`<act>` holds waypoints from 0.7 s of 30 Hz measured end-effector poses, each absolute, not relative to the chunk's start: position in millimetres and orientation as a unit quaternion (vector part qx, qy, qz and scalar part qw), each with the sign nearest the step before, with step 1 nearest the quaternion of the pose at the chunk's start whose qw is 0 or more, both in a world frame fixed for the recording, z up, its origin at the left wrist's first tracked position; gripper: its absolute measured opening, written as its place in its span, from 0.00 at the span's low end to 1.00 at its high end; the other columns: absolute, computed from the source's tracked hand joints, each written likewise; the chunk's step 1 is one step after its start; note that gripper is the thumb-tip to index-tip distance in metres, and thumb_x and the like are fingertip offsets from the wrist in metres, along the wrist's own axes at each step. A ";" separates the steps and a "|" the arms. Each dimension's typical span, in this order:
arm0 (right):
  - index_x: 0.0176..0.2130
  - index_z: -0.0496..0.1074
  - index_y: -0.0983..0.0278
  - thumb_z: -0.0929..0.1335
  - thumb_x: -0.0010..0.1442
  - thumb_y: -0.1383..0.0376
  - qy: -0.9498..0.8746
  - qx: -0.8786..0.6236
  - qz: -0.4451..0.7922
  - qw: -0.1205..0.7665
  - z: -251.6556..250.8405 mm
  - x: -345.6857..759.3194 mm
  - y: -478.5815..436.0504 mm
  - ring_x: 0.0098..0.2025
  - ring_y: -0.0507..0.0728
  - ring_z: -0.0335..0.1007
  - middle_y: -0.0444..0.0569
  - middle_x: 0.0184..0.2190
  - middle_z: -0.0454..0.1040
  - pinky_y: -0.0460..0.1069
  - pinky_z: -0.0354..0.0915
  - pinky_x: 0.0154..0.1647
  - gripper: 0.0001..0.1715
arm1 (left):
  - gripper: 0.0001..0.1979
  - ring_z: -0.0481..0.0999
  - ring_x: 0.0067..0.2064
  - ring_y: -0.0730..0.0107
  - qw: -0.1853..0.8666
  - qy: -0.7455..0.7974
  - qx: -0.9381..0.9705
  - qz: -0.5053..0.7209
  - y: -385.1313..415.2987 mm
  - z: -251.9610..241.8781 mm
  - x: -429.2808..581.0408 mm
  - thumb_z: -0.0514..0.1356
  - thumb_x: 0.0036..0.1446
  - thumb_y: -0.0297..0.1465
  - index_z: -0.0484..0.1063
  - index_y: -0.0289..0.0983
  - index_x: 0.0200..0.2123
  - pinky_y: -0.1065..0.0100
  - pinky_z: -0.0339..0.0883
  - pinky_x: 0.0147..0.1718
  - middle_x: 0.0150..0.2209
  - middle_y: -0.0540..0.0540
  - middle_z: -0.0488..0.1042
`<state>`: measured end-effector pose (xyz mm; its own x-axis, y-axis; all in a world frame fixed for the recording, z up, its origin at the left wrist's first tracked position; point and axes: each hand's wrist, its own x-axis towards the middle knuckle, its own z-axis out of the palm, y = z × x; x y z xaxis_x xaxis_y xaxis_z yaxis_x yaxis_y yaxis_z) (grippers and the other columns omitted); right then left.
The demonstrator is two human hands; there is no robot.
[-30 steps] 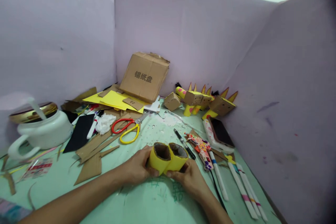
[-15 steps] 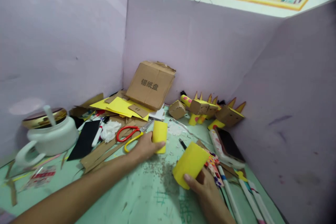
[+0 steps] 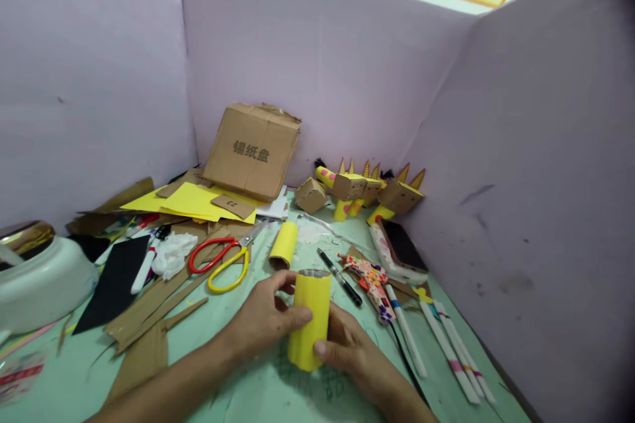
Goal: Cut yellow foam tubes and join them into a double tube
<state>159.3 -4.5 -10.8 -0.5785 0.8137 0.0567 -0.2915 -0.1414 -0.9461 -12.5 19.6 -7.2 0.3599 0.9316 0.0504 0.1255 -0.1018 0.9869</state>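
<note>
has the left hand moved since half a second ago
Yes. Judged against the scissors, the left hand has shifted right and nearer the wearer, now on the upright yellow tube.

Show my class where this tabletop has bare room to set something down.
The main bare patch of green tabletop lies nearest the person, between the left forearm and right forearm. A narrower gap separates the lying yellow tube from the black pen. Crowding: left, scissors and cardboard strips; right, patterned tool and white markers.
</note>
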 end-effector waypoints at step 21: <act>0.40 0.72 0.63 0.76 0.37 0.59 -0.467 -0.336 0.663 0.480 -17.1 168.9 0.3 0.31 0.54 0.64 0.44 0.30 0.71 0.46 0.59 0.31 0.29 | 0.23 0.71 0.43 0.45 0.018 0.708 0.705 0.047 69.2 5.1 -88.5 0.53 0.41 0.23 0.65 0.35 0.45 0.59 0.63 0.32 0.45 0.34 0.70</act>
